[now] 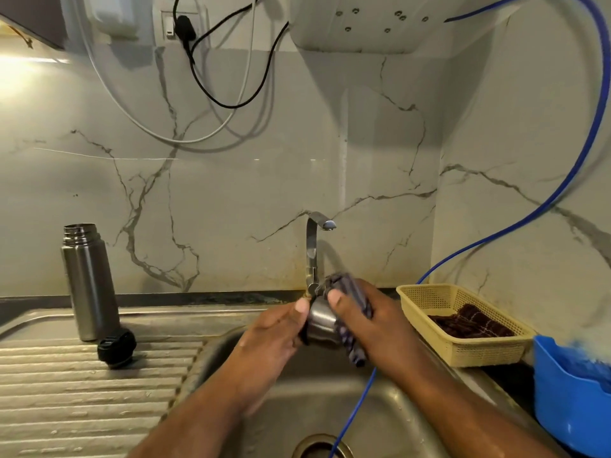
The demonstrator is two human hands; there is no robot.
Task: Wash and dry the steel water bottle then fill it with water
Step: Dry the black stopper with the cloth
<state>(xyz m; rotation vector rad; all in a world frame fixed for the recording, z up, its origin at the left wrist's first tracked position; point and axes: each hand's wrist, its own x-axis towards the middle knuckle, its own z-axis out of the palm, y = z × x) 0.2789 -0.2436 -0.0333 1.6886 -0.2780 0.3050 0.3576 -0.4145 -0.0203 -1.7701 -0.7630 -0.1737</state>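
The steel water bottle (90, 285) stands upright and uncapped on the ribbed drainboard at the left, apart from both hands. Its black stopper (116, 348) lies beside its base. Over the sink basin, my left hand (271, 335) grips the bottle's steel cup lid (322, 320) at its open end. My right hand (373, 322) presses a dark blue-grey cloth (350, 295) around the far end of that lid. The tap (314, 249) stands just behind the hands, and no water runs from it.
The steel sink (390, 418) has a drain at the bottom centre. A thin blue hose (355, 411) hangs into it from the upper right. A yellow basket (463, 345) holding a dark cloth sits to the right, with a blue tub (568, 401) beside it. Cables hang on the marble wall.
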